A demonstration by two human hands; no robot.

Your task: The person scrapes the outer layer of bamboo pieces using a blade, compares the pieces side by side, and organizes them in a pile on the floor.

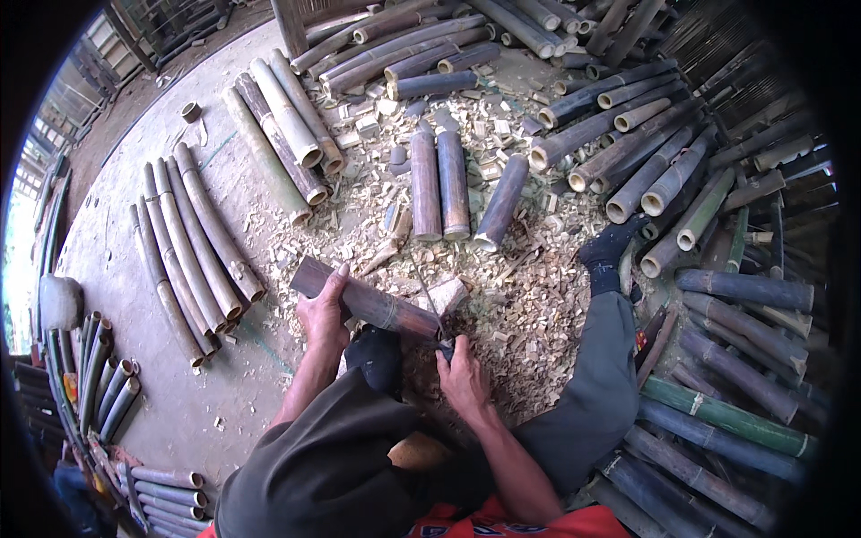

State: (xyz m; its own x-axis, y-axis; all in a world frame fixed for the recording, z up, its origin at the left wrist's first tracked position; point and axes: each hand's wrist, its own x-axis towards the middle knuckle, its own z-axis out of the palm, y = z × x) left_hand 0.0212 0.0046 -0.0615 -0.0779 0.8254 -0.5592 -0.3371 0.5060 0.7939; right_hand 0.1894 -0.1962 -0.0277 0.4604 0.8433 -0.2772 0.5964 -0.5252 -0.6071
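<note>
My left hand (324, 314) is wrapped round the upper left end of a short, dark brown bamboo tube (381, 307). The tube lies slanted in front of my bent knee, its other end low near my right hand (464, 375). My right hand is closed on the dark handle of a knife (425, 289). Its thin blade points away from me, across or beside the tube's lower end; which of the two I cannot tell. Just beyond that end sits a pale wood block (447, 294). Three short dark bamboo tubes (455, 184) lie farther ahead among chips.
Wood chips (529, 314) cover the ground around my feet. Longer bamboo poles (184, 242) lie in rows at the left, with more poles (291, 112) beyond. Stacked bamboo tubes (628, 125) fill the far right, and others (726, 417) lie beside my right leg.
</note>
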